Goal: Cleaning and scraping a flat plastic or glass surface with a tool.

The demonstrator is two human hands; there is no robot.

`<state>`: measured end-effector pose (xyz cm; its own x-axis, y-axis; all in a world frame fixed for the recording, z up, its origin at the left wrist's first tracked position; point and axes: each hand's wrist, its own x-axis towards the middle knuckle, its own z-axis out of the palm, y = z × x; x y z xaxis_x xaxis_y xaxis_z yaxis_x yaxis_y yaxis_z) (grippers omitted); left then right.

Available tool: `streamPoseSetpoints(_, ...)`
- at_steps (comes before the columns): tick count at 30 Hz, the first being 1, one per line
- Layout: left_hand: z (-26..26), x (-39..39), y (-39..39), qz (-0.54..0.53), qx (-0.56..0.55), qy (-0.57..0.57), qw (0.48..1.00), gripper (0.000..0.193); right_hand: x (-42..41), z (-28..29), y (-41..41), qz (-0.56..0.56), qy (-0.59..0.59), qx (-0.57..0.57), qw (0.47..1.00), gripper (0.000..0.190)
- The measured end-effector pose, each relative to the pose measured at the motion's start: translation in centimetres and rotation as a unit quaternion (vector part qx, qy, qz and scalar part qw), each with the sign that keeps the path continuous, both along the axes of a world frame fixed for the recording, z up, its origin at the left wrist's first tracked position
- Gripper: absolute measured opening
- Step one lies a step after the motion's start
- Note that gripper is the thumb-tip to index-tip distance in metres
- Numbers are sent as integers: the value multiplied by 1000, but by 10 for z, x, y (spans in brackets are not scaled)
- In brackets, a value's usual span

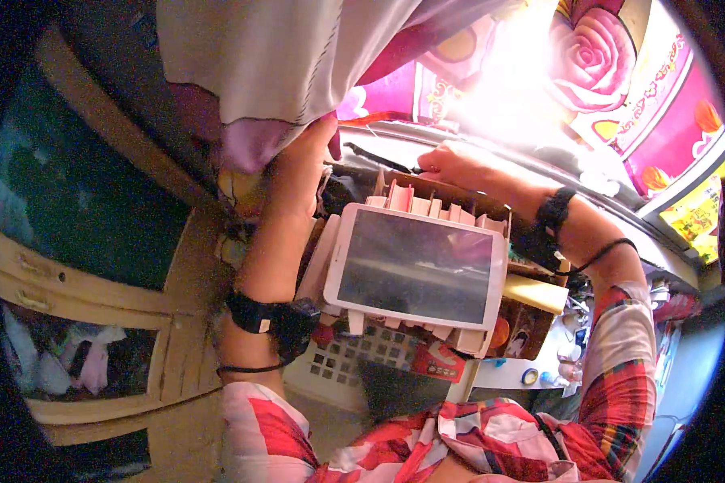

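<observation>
A white tablet computer (417, 265) with a dark screen lies on a row of books (423, 204) before me. My left hand (314, 136) reaches up beside the hanging pale curtain (266, 60); its fingers are partly hidden by the cloth, so its hold cannot be told. Beyond the books, my right hand (444, 160) is at the window ledge, its fingers bent by the end of a dark strap-like thing (380, 158). Whether it grips that thing is unclear. Black bands are on both forearms.
Wooden cabinet doors (96, 308) with dark panes stand at the left. A white perforated basket (338, 362) is below the tablet. Right of the books are a yellow block-like thing (534, 293) and a white surface with small items, among them a tape roll (528, 377). Rose-patterned cloth (592, 54) hangs behind.
</observation>
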<state>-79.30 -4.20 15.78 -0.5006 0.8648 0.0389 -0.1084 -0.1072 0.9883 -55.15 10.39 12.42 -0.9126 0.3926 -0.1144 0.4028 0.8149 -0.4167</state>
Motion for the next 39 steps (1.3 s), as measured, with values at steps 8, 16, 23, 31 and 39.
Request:
streamPoseSetpoints(8, -3, 9, 2, 23, 99, 29, 994, 31, 15, -24, 17, -99, 8, -6, 995, 25)
streamPoseSetpoints(16, 4, 12, -1, 32, 74, 59, 995, 41, 63, -26, 38, -112, -35, 58, 991, 20)
streamPoseSetpoints(23, 11, 23, -2, 43, 23, 33, 998, 43, 130, 6, 30, -110, -137, 112, 978, 24)
streamPoseSetpoints(31, 15, 23, -9, 41, 25, 31, 998, 39, 231, 18, 22, -161, -214, 127, 955, 28)
streamPoseSetpoints(39, 22, 29, -19, 26, -1, 20, 999, 44, 282, 59, -24, -238, -129, 59, 961, 28)
